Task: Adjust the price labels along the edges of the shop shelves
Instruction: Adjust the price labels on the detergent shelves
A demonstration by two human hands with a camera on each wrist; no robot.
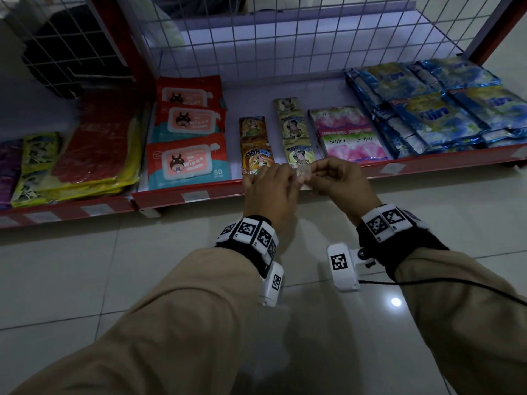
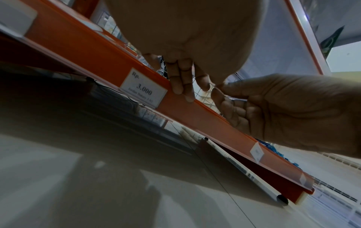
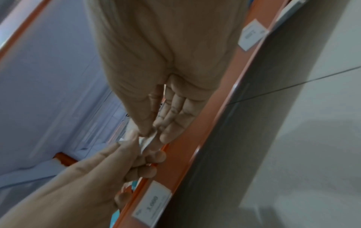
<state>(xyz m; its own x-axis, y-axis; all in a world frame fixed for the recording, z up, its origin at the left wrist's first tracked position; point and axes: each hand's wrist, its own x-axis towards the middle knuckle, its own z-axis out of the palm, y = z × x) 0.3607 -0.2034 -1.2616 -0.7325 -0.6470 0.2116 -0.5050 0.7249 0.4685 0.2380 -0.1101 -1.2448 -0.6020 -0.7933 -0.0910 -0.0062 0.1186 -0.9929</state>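
A small pale price label [image 1: 302, 174] is held just above the red shelf edge [image 1: 427, 163], in front of the drink sachets. My left hand [image 1: 287, 175] pinches its left end and my right hand [image 1: 317, 173] pinches its right end. The right wrist view shows the same label [image 3: 148, 139] as a whitish slip between both hands' fingertips. Other price labels sit in the edge strip: one to the left [image 1: 195, 196] reading "Rp. 3.000" [image 2: 143, 89], and one to the right [image 1: 393, 168]. The left hand's lower fingers [image 2: 180, 83] rest on the strip.
The shelf holds wet-wipe packs [image 1: 188, 163], drink sachets [image 1: 256, 149], pink Soffell sachets [image 1: 350, 138] and blue detergent packs [image 1: 439, 109]. A wire mesh [image 1: 285, 38] backs it. A second shelf [image 1: 65, 209] adjoins on the left. Tiled floor [image 1: 85, 266] lies below.
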